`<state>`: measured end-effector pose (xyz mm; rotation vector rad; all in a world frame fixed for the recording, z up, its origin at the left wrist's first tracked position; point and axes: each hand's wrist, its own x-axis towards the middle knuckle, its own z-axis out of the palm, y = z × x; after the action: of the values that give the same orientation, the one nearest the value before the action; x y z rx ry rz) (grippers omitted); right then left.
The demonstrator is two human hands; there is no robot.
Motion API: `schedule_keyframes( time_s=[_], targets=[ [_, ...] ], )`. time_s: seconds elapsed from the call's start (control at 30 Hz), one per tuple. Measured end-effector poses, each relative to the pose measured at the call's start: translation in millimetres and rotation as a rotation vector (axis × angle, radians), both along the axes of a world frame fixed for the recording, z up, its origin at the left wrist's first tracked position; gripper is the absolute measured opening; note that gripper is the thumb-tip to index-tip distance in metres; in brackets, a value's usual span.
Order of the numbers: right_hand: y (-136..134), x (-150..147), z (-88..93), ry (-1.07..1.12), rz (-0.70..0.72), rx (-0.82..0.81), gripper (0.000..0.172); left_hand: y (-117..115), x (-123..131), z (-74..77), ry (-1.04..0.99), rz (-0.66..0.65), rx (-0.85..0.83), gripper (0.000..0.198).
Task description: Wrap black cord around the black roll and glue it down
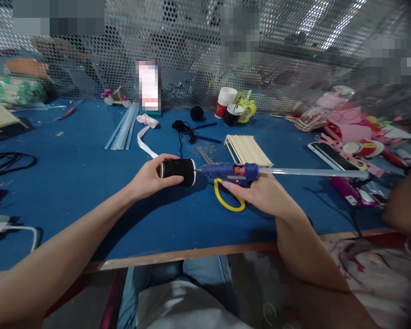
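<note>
My left hand (154,177) is wrapped round a paper cup (177,172) lying sideways in the air, covered in black yarn, with white showing at both rims. My right hand (260,194) grips a blue hot glue gun (219,171), its metal tip at the cup's white-edged end. Whether the tip touches the cup I cannot tell. A long clear glue stick (315,172) sticks out of the gun's back. Beneath the gun lie scissors with a yellow handle (234,209), partly hidden. Just behind it stands a small wooden stick structure (250,148).
Glue sticks (123,128), a white ribbon (145,141), black yarn balls (196,113) and paper cups (227,97) lie or stand farther back, before a perforated metal panel (188,50). Pink craft pieces and a phone (332,155) crowd the right. Another person's arm (406,205) is at far right.
</note>
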<state>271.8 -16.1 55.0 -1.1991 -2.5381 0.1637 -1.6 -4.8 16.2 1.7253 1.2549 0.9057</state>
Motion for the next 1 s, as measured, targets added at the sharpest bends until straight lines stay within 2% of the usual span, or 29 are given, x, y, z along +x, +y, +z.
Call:
schedule_keyframes(
  time_s=[0.17, 0.4, 0.5, 0.6, 0.73, 1.0],
  targets=[
    [-3.8, -4.1, 5.0, 0.045, -0.073, -0.086, 0.028, 0.3, -0.4, -0.4, 0.001, 0.015, -0.006, 0.054],
    [-3.5, -5.3, 5.3, 0.018, -0.043, -0.029, 0.024, 1.1, -1.9, -2.5, 0.014, 0.017, 0.015, 0.054],
    [-1.2, -3.6, 2.0, 0.031, -0.019, -0.013, 0.024, 0.8, -1.6, -2.7, 0.043, 0.015, 0.071, 0.057],
    [-0.5, -3.1, 1.1, 0.072, -0.051, -0.026, 0.024, 0.1, -1.0, -3.6, 0.041, 0.000, 0.127, 0.058],
    [-1.4, -4.1, 3.4, 0.157, -0.088, -0.050, 0.023, 0.0, -1.2, -6.1, 0.052, -0.019, 0.204, 0.057],
    [-0.4, -4.8, 6.3, 0.193, -0.062, -0.025, 0.024, 2.2, -3.3, -9.0, 0.137, -0.101, 0.395, 0.053]
  ],
)
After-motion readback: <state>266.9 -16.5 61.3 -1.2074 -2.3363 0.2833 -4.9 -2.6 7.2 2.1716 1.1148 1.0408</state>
